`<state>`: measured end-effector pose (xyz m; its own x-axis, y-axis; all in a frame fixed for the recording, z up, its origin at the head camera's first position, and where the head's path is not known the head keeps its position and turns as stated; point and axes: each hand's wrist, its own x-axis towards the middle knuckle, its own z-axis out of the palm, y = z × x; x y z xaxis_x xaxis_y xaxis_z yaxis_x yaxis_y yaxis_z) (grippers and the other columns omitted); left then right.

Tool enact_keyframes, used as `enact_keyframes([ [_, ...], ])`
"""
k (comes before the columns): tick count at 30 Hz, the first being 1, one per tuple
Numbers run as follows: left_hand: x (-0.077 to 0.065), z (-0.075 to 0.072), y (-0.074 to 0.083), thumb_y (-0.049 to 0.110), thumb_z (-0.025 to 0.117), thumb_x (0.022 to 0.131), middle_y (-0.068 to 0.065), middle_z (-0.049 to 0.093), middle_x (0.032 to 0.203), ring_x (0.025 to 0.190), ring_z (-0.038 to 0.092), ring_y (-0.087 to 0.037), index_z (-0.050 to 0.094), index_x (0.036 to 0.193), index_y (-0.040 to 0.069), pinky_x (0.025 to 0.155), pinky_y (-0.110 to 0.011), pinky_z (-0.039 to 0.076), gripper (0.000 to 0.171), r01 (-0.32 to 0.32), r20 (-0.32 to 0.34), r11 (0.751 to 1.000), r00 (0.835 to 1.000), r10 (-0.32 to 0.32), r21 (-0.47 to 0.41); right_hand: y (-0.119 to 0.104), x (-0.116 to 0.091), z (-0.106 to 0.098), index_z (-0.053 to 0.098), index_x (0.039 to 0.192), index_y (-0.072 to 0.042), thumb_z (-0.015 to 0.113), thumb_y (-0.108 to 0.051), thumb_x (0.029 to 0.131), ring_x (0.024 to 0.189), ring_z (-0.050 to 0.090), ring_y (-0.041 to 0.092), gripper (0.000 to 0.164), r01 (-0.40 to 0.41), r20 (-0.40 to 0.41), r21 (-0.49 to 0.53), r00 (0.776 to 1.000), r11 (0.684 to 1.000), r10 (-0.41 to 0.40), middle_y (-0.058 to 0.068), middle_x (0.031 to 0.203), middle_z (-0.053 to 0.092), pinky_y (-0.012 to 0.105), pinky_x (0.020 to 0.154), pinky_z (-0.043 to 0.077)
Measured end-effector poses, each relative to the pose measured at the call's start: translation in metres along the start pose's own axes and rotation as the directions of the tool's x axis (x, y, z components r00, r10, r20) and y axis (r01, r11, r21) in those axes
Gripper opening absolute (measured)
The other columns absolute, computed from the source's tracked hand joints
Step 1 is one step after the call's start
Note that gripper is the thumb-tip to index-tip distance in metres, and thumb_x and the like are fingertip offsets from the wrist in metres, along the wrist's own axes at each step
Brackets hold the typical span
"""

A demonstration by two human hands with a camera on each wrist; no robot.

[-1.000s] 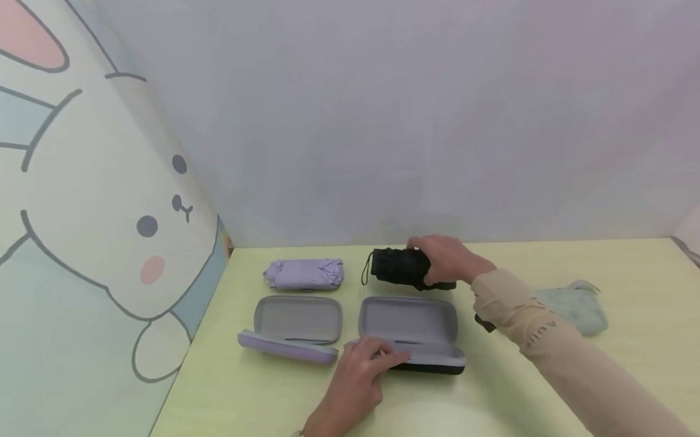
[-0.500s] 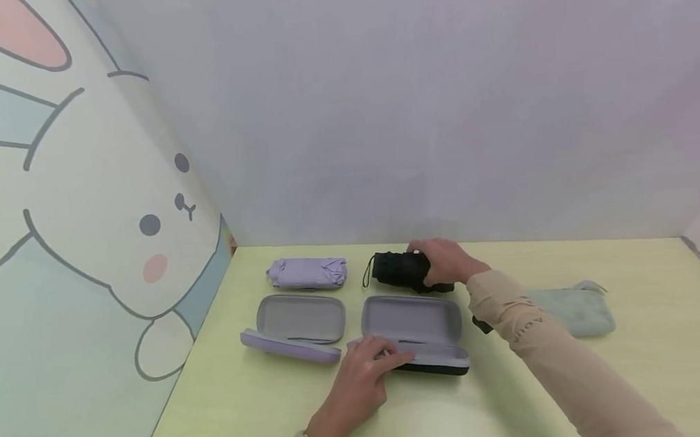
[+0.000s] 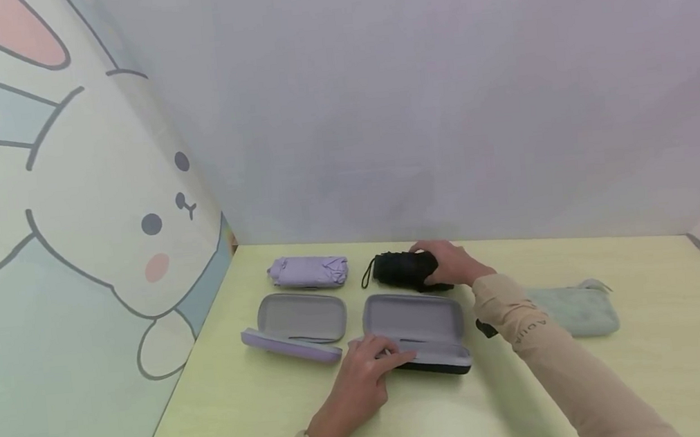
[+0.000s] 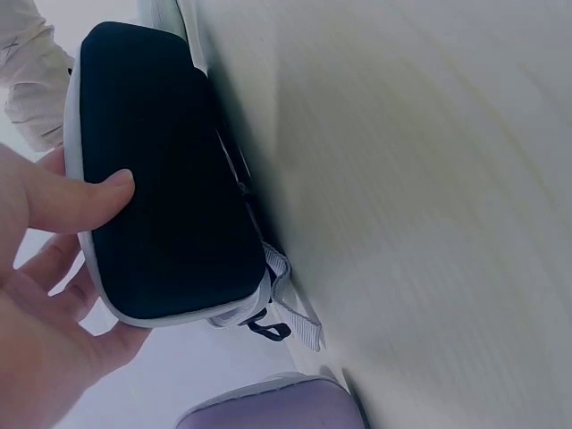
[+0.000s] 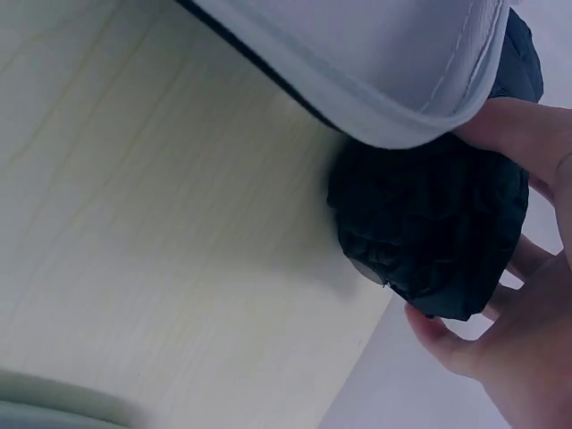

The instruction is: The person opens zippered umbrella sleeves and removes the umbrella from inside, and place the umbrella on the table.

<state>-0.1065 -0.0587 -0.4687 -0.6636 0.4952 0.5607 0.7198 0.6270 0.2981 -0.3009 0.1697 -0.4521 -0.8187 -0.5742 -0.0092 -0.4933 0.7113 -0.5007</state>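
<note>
Close by black bundle (image 3: 401,269): purple bundle (image 3: 309,272), black case (image 3: 412,315).

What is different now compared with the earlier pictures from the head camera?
The right hand and the black umbrella it grips moved slightly toward the open black case; lowered or pulled, I cannot tell. Nothing was let go. The left hand still holds that case; the purple umbrella, purple case and green pouch stayed.

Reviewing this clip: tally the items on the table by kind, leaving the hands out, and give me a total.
Open cases: 2 (purple case, black case)
Folded umbrellas, by their look: 2 (purple umbrella, black umbrella)
Pouches: 1 (pale green pouch)
Total: 5
</note>
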Motion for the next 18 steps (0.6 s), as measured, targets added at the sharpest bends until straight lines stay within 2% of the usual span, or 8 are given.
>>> enact_keyframes([
  [5, 0.000, -0.002, 0.001, -0.019, 0.054, 0.066, 0.006, 0.058, 0.091, 0.083, 0.052, -0.012, 0.074, 0.102, 0.022, 0.069, -0.030, 0.041, 0.058, -0.001, -0.012, 1.000, 1.000, 0.001, 0.000, 0.002, -0.007, -0.001, 0.049, 0.134, -0.006, 0.081, -0.008, 0.072, 0.123, 0.042, 0.043, 0.069, 0.025, -0.001, 0.012, 1.000, 1.000, -0.025, 0.023, 0.136, 0.046, 0.055, 0.095, 0.038],
  [11, 0.002, -0.005, 0.002, -0.014, 0.064, 0.067, 0.007, 0.059, 0.092, 0.083, 0.052, -0.011, 0.073, 0.103, 0.020, 0.065, -0.023, 0.038, 0.050, 0.024, 0.010, 1.000, 1.000, -0.024, -0.001, 0.004, -0.013, -0.005, 0.050, 0.132, -0.006, 0.081, -0.009, 0.072, 0.122, 0.042, 0.043, 0.067, 0.011, -0.027, 0.029, 1.000, 1.000, -0.011, 0.023, 0.134, 0.047, 0.055, 0.093, 0.039],
  [15, 0.005, -0.008, 0.003, -0.011, 0.069, 0.066, 0.006, 0.059, 0.094, 0.083, 0.052, -0.011, 0.071, 0.105, 0.020, 0.065, -0.023, 0.038, 0.049, 0.015, 0.009, 1.000, 1.000, -0.015, -0.005, 0.001, -0.017, -0.010, 0.053, 0.130, -0.005, 0.081, -0.011, 0.073, 0.117, 0.046, 0.041, 0.064, 0.002, -0.044, 0.054, 0.999, 0.999, 0.001, 0.022, 0.128, 0.050, 0.053, 0.091, 0.041],
  [18, 0.008, -0.009, 0.004, -0.007, 0.074, 0.064, 0.006, 0.059, 0.096, 0.086, 0.053, -0.012, 0.070, 0.108, 0.021, 0.067, -0.025, 0.041, 0.051, 0.018, 0.033, 0.999, 0.999, -0.017, -0.027, -0.001, -0.020, -0.015, 0.055, 0.128, -0.003, 0.081, -0.012, 0.073, 0.114, 0.049, 0.040, 0.062, 0.007, -0.059, 0.076, 0.998, 0.997, -0.003, 0.022, 0.123, 0.053, 0.053, 0.089, 0.042],
])
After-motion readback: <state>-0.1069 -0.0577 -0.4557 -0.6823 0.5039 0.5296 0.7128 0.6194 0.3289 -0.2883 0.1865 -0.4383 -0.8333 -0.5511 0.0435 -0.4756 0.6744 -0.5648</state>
